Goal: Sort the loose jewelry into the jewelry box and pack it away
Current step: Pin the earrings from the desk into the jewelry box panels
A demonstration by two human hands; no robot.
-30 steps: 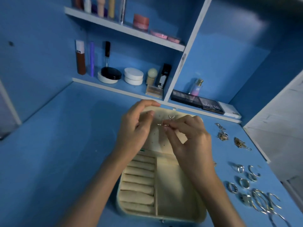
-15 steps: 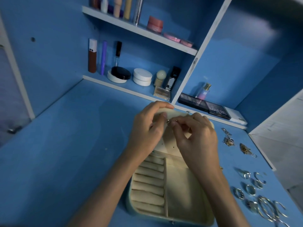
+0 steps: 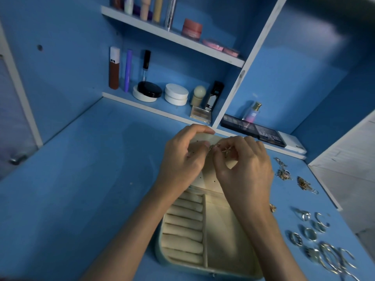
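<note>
Cream fabric lined the open jewelry box (image 3: 219,246), which sat on the blue surface (image 3: 91,189) near its front edge, right of the middle. Its lid (image 3: 209,179) stood raised at the far side, with a panel of small holes facing the person. Both hands met in front of the top of that lid. The left hand (image 3: 182,159) had its forefinger hooked over the lid's top edge, and its thumb tip pinched one end of a small metal earring (image 3: 220,149). The right hand (image 3: 247,171) gripped the same earring between its curled thumb and forefinger, holding it against the upper part of the panel. The earring was too small to make out its form.

Inside the box, the ring rolls (image 3: 184,230) filled the left compartment; the right compartment lay partly hidden under the right forearm.

Along the right edge of the surface, silver rings (image 3: 310,233) lay spread out, with larger hoops (image 3: 332,258) bunched toward the front right corner. Two tangled chains (image 3: 283,173) lay farther back along that edge, near the right hand. A small gold piece (image 3: 273,207) lay just beside the right wrist.

At the back edge, an eyeshadow palette (image 3: 251,128) lay flat, with a perfume bottle (image 3: 253,112) upright behind it.
</note>
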